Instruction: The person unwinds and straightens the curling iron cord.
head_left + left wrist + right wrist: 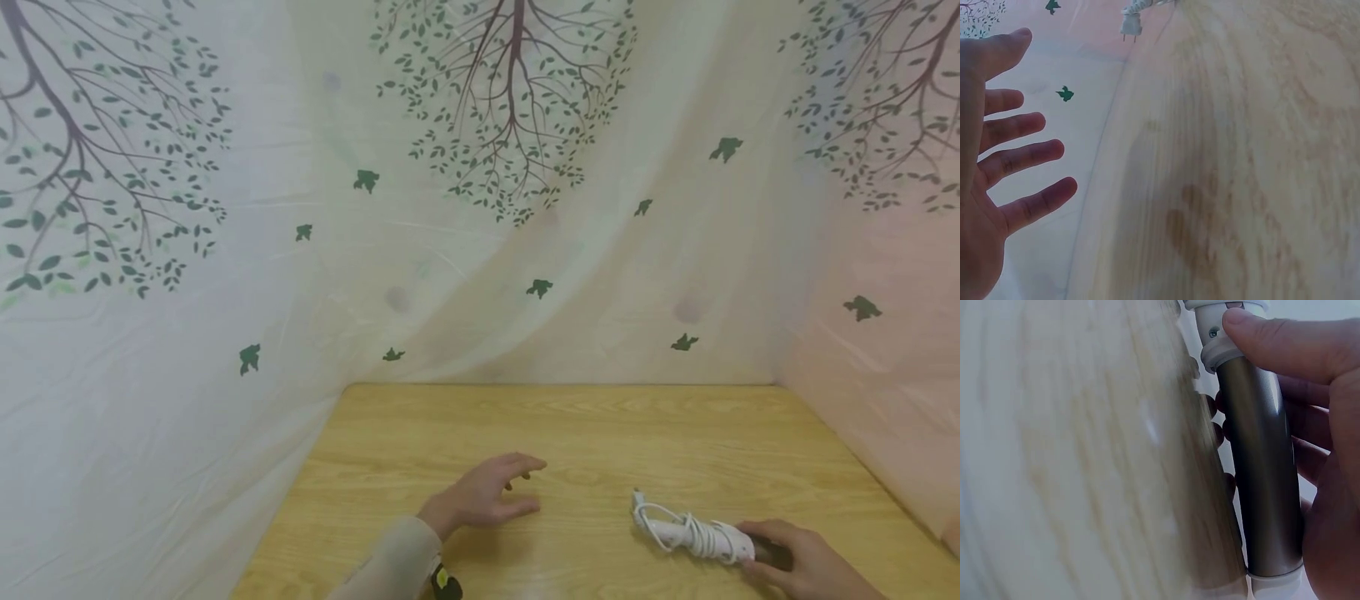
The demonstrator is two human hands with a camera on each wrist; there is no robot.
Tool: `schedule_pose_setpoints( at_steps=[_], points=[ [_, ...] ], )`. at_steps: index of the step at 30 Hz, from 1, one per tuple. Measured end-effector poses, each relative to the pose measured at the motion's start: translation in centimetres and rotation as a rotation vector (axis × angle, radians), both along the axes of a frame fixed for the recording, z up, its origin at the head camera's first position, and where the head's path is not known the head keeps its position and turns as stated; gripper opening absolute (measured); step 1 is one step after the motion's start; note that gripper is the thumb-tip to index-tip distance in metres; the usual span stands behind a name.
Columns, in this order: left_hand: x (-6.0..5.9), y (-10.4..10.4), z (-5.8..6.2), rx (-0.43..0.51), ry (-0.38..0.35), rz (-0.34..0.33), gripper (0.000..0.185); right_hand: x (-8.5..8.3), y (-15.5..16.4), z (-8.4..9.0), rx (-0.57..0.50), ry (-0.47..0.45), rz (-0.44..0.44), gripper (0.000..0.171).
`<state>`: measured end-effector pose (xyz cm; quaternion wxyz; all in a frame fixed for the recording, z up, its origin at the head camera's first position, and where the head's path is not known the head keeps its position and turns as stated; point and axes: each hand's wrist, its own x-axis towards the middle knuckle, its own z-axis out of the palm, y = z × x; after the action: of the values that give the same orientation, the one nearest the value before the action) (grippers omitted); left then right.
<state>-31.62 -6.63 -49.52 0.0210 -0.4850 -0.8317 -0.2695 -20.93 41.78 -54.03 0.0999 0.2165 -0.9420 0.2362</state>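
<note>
Gripping one corded curling iron (697,533) on one table (600,433) — right hand (798,562) clamped, left hand (483,496) spread, empty.

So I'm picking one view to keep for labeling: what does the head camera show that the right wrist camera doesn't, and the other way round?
Only the head view shows the left hand open on the table, the white cord wound around the appliance, its plug, and the tree-print curtain. Only the right wrist view shows the metallic barrel of the appliance, with the thumb on its white collar. Both show the right hand gripping the appliance on the wooden table.
</note>
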Motion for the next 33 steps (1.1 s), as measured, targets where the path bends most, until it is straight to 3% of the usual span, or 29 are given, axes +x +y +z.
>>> schedule_pose_setpoints(
  at_steps=[7, 11, 19, 28, 33],
  points=[
    [0.2, 1.0, -0.7, -0.019, 0.001, -0.015, 0.053, 0.0, 0.1, -0.1, -0.005, -0.024, 0.030, 0.037],
    [0.2, 1.7, -1.0, -0.031, -0.011, -0.021, 0.053, 0.0, 0.1, -0.2, -0.002, 0.009, 0.030, 0.036],
    [0.2, 2.4, -0.7, -0.055, -0.012, -0.030, 0.055, 0.3, -0.5, 0.0, -0.004, 0.034, -0.063, 0.035],
    [0.2, 2.2, -0.7, -0.061, -0.010, -0.030, 0.056, 0.0, -1.6, 0.0, -0.055, 0.157, -0.104, 0.031],
    [0.4, 1.8, -0.4, -0.069, 0.003, 0.000, 0.056, -0.7, -2.7, 0.6, -0.111, 0.175, -0.110, 0.031]
  ],
)
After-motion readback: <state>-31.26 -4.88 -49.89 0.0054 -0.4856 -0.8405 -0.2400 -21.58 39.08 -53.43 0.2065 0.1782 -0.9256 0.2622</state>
